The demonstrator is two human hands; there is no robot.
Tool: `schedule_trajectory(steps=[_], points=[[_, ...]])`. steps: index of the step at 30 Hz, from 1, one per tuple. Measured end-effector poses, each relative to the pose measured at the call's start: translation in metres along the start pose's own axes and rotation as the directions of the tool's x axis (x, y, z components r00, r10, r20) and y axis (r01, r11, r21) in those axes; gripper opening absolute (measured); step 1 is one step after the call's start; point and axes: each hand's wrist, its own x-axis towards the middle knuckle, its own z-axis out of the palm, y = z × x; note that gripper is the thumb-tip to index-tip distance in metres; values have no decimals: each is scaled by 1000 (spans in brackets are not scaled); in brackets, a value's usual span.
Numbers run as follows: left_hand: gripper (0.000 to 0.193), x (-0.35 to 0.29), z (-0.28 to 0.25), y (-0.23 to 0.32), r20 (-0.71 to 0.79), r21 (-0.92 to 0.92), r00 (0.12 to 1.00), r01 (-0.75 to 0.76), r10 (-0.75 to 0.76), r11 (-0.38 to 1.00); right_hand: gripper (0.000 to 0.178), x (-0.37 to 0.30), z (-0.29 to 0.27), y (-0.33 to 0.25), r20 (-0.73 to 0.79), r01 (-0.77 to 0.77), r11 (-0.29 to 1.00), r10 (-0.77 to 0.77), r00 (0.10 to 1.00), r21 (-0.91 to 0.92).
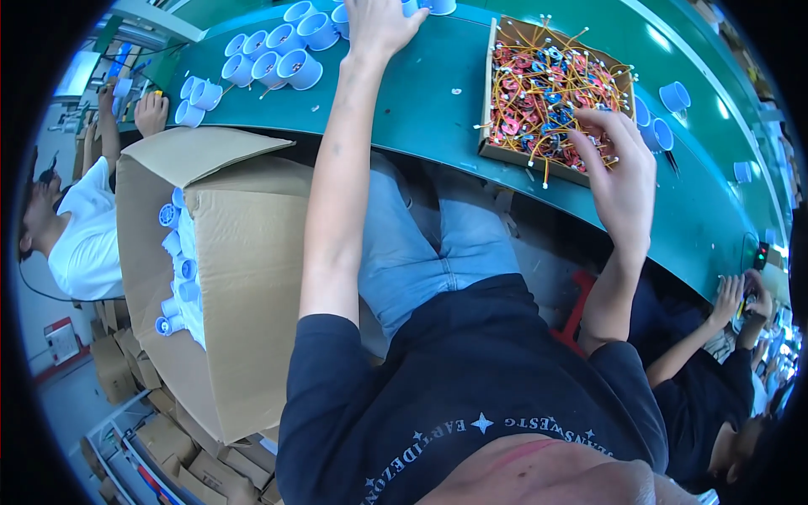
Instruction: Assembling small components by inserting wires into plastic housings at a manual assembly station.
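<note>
At the top edge, among light-blue plastic cups, is my left hand. Its thumb sticks out to the right towards another cup, while the fingertips are cut off by the frame. My right hand hovers over the near right corner of a shallow cardboard box. Its thumb and fingers are curved and apart, with nothing seen between them. Heaped in that box are red and blue ring-shaped parts with yellow and brown wires and white plugs. Several cups at the left hold small things I cannot make out.
More blue cups lie right of the box on the green table. A large open carton with blue cup-like pieces stands at my left. One person works at the left, another at the right. Cartons are stacked at lower left.
</note>
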Motion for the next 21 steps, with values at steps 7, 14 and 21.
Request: schedule_trajectory(steps=[7,14,21], points=[[61,27,38,1,332,324,943,-126,12,937,23,29,42,12,43,213,958,-209,977,-190],[51,18,51,7,103,84,979,-186,177,979,14,38,62,13,15,231,933,-236,972,-278],[57,16,75,-3,304,-36,951,65,-51,997,13,38,38,7,-94,120,984,-108,990,133]])
